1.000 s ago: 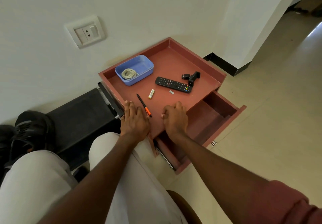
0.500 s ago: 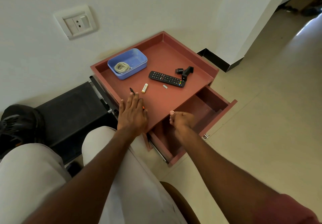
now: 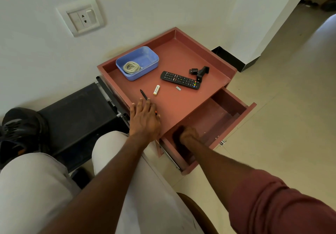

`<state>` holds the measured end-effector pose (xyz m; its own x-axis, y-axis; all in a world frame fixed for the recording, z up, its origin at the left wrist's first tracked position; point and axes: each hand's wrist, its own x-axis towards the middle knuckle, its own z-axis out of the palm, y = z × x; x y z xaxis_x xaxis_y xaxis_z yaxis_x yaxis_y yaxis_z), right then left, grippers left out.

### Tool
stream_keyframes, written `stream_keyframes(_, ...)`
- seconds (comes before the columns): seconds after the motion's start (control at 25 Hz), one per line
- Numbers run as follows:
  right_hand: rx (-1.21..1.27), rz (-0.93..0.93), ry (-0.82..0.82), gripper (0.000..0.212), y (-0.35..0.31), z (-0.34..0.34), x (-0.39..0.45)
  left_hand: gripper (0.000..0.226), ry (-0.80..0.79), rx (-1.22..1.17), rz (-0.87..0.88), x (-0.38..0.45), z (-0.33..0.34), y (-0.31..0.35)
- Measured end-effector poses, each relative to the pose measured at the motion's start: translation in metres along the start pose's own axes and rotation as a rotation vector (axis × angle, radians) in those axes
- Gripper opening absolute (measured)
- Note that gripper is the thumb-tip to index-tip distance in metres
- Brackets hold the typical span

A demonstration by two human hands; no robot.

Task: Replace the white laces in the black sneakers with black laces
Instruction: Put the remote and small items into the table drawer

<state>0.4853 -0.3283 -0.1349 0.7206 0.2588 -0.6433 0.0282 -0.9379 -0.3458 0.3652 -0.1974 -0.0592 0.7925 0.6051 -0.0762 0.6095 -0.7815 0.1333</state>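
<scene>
Black sneaker [image 3: 17, 130] sits at the left edge of the frame on the floor, well apart from both hands.

Left hand [image 3: 144, 119] lies flat at the near edge of the reddish-brown tabletop [image 3: 181, 51], fingers straight and close together over a black pen with an orange tip [image 3: 143, 94]. Right hand [image 3: 188, 135] reaches down into the open reddish-brown drawer [image 3: 227, 113] at centre right; whether its fingers hold anything cannot be told. Toward the upper middle of the frame, a coil of white lace [image 3: 131, 67] rests in a blue plastic tray [image 3: 145, 55]. Near it lie a black remote control [image 3: 180, 80], a small white battery [image 3: 156, 90] and a black clip mount [image 3: 200, 71].
</scene>
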Motion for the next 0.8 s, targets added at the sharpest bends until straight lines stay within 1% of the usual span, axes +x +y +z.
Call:
stream_keyframes(0.08, -0.045, -0.026, 0.032, 0.03, 0.004, 0.005, -0.002, 0.057, 0.001, 0.005, 0.0, 0.0, 0.001, 0.0)
stream_keyframes(0.16, -0.038, -0.039, 0.131, 0.022, 0.007, -0.001, -0.007, 0.058, 0.005, -0.003, 0.004, -0.001, -0.001, -0.001)
stream_keyframes(0.2, 0.011, -0.034, 0.205, 0.02, 0.007, -0.006, -0.011, 0.059, 0.009, -0.013, 0.006, -0.001, -0.001, -0.001)
stream_keyframes(0.28, 0.225, -0.044, 0.382, 0.01, 0.002, -0.022, -0.023, 0.062, 0.031, -0.042, -0.018, -0.002, 0.0, 0.0)
stream_keyframes(0.32, 0.342, -0.094, 0.484, 0.007, -0.003, -0.032, -0.034, 0.064, 0.062, -0.063, -0.055, -0.003, 0.001, 0.002)
stream_keyframes(0.36, 0.429, -0.184, 0.591, 0.008, -0.01, -0.039, -0.044, 0.067, 0.098, -0.098, -0.116, -0.004, 0.001, 0.004)
stream_keyframes(0.4, 0.479, -0.301, 0.665, 0.009, -0.019, -0.045, -0.052, 0.07, 0.123, -0.146, -0.197, -0.004, 0.001, 0.006)
stream_keyframes(0.44, 0.484, -0.429, 0.684, 0.012, -0.031, -0.049, -0.056, 0.072, 0.129, -0.199, -0.28, -0.004, -0.001, 0.008)
stream_keyframes(0.48, 0.435, -0.571, 0.641, 0.017, -0.045, -0.051, -0.057, 0.072, 0.116, -0.249, -0.348, -0.003, -0.002, 0.01)
stream_keyframes(0.52, 0.336, -0.714, 0.549, 0.023, -0.059, -0.05, -0.055, 0.072, 0.1, -0.284, -0.391, -0.003, -0.004, 0.012)
stream_keyframes(0.56, 0.218, -0.821, 0.44, 0.028, -0.073, -0.046, -0.051, 0.073, 0.087, -0.314, -0.407, -0.003, -0.006, 0.013)
stream_keyframes(0.6, 0.102, -0.884, 0.341, 0.032, -0.086, -0.041, -0.047, 0.074, 0.08, -0.345, -0.4, -0.002, -0.006, 0.013)
stream_keyframes(0.64, 0.016, -0.917, 0.271, 0.031, -0.097, -0.037, -0.043, 0.073, 0.079, -0.372, -0.381, -0.002, -0.006, 0.011)
stream_keyframes(0.68, -0.027, -0.913, 0.227, 0.029, -0.105, -0.033, -0.041, 0.072, 0.08, -0.39, -0.36, -0.003, -0.006, 0.009)
stream_keyframes(0.72, -0.035, -0.888, 0.208, 0.025, -0.112, -0.03, -0.039, 0.07, 0.083, -0.396, -0.342, -0.002, -0.005, 0.005)
stream_keyframes(0.8, -0.05, -0.832, 0.229, 0.016, -0.118, -0.027, -0.034, 0.068, 0.076, -0.376, -0.324, -0.001, -0.002, -0.002)
